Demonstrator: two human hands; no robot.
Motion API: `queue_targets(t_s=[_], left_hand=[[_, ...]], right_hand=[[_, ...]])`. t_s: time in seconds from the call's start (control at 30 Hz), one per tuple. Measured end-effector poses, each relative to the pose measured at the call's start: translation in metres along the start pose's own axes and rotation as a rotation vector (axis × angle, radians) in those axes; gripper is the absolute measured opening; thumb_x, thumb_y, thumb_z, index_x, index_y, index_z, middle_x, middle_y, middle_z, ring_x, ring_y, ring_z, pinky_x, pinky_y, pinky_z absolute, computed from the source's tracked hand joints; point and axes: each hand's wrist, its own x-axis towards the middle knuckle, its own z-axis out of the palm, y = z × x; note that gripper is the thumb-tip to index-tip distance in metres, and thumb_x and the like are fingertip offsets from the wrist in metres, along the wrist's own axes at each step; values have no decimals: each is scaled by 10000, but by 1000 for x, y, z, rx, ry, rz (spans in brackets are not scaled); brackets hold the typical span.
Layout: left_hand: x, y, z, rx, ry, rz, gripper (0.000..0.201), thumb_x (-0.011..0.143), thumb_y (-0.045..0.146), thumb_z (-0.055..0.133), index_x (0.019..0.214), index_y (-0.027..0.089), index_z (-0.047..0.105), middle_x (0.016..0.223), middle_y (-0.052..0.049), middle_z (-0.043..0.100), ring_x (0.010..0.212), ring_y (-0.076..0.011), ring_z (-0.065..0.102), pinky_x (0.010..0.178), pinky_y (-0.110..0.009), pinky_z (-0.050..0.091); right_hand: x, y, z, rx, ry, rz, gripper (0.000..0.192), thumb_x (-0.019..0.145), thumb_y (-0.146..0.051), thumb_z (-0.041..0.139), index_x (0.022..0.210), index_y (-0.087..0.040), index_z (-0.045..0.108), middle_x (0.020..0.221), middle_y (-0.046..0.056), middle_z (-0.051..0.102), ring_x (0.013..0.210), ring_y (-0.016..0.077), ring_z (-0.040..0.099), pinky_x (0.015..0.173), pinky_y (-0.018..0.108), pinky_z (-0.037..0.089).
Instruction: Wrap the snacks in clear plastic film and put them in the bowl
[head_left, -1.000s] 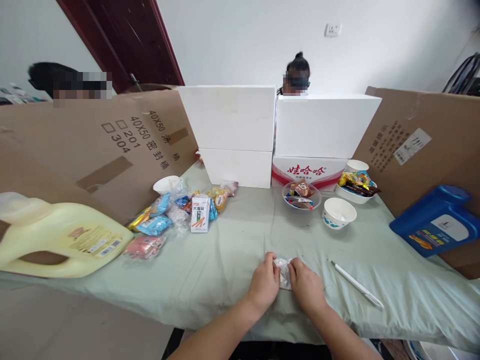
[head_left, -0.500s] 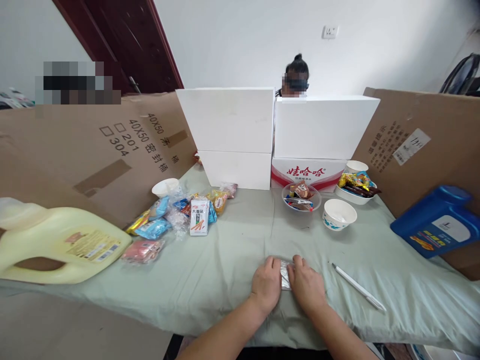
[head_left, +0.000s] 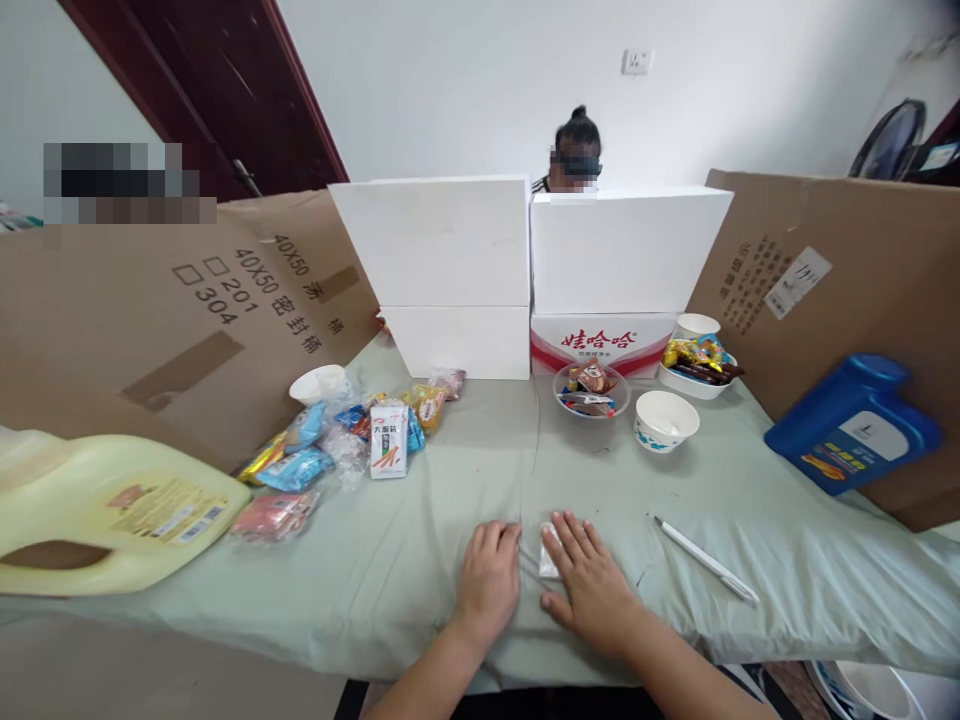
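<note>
A white-walled room holds a desk (head_left: pixel 420 560) covered in a pale green cloth, walled in on the left and right by brown cardboard sheets (head_left: pixel 172 310) and at the far side by stacked white foam boxes (head_left: pixel 450 270).

Near the front edge, a small clear plastic packet (head_left: pixel 546 556) lies flat on the cloth between the two hands. The right hand (head_left: pixel 592 585) lies palm down with fingers spread, its grip released, the fingers resting on the right part of the packet. The left hand (head_left: pixel 487 580) lies flat just left of the packet, fingers straight and holding nothing; whether its fingertips touch the packet cannot be told.

To the right of the hands, a white pen (head_left: pixel 705 573) lies slantwise on the cloth. Farther off, a white paper bowl with blue-green print (head_left: pixel 666 420) stands next to a clear glass dish of wrapped sweets (head_left: pixel 591 388), and a white bowl of colourful snack bars (head_left: pixel 697 365) sits beyond them. A blue plastic jug (head_left: pixel 851 425) leans at the right cardboard.

To the far left of the hands lies a heap of bright snack packets (head_left: pixel 337 445), with a small white carton (head_left: pixel 388 450) standing in it and a white bowl (head_left: pixel 319 383) behind. A pale yellow plastic jug (head_left: pixel 112 510) lies on its side at the left. A person's head (head_left: pixel 576 150) shows behind the foam boxes.
</note>
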Motion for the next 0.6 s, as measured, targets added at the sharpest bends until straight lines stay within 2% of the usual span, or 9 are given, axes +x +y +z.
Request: queue_targets(t_s=[0.13, 0.23, 0.3, 0.33, 0.37, 0.43, 0.47, 0.53, 0.6], left_hand=[[-11, -18, -4, -25, 54, 73, 280, 897, 152, 430, 1086, 187, 634, 1003, -83, 610, 918, -233, 575, 805, -389, 511], [-14, -23, -1, -35, 78, 100, 276, 898, 162, 428, 1066, 198, 643, 998, -79, 615, 914, -232, 582, 788, -381, 520], [-15, -24, 1, -43, 95, 110, 273, 896, 172, 435, 1061, 213, 648, 996, -74, 620, 911, -231, 588, 780, -375, 528], [-15, -25, 2, -47, 105, 112, 271, 896, 179, 439, 1063, 221, 649, 998, -71, 622, 913, -231, 591, 775, -372, 533], [-15, -26, 3, -51, 115, 117, 267, 896, 186, 445, 1064, 227, 648, 998, -68, 625, 914, -230, 593, 769, -366, 538], [-15, -29, 6, -58, 136, 136, 255, 892, 202, 461, 1064, 235, 647, 989, -65, 631, 908, -227, 600, 749, -351, 550], [-15, -31, 8, -58, 144, 147, 251, 889, 208, 471, 1066, 238, 646, 984, -63, 634, 900, -225, 605, 740, -344, 555], [-15, -35, 12, -55, 163, 175, 249, 878, 214, 487, 1067, 246, 647, 973, -62, 642, 881, -222, 614, 728, -335, 562], [-15, -38, 14, -54, 178, 185, 249, 871, 219, 496, 1066, 254, 648, 971, -62, 650, 870, -223, 623, 726, -332, 566]], right_hand=[[-20, -13, 4, -31, 82, -96, 721, 892, -473, 514, 1499, -187, 246, 1551, 102, 255, 1414, 277, 252, 1126, 429, 260], [-32, -16, -1, -29, 115, -259, 509, 926, -353, 470, 1404, -182, 420, 1443, 59, 469, 1334, 233, 391, 1107, 379, 292], [-30, -3, -17, 31, 129, -328, 372, 923, -257, 436, 1280, -233, 537, 1270, 8, 624, 1211, 197, 505, 1093, 383, 309], [-26, 9, -31, 52, 161, -291, 347, 912, -212, 417, 1218, -253, 577, 1177, 3, 664, 1136, 185, 545, 1065, 386, 339], [-19, 26, -47, 49, 206, -193, 345, 900, -173, 400, 1160, -264, 609, 1094, 10, 680, 1062, 180, 570, 1022, 383, 378], [0, 70, -84, -50, 360, 151, 372, 882, -109, 362, 1070, -235, 658, 982, 64, 661, 944, 187, 579, 867, 339, 454], [12, 94, -103, -128, 385, 341, 355, 893, -120, 360, 1026, -223, 672, 945, 73, 645, 919, 190, 571, 834, 321, 459], [34, 142, -136, -181, 424, 470, 354, 902, -123, 363, 1106, -174, 647, 986, 110, 618, 982, 223, 545, 858, 344, 447], [54, 182, -154, -203, 419, 534, 339, 875, -91, 409, 1114, -167, 637, 1049, 119, 604, 1059, 237, 523, 869, 342, 443]])
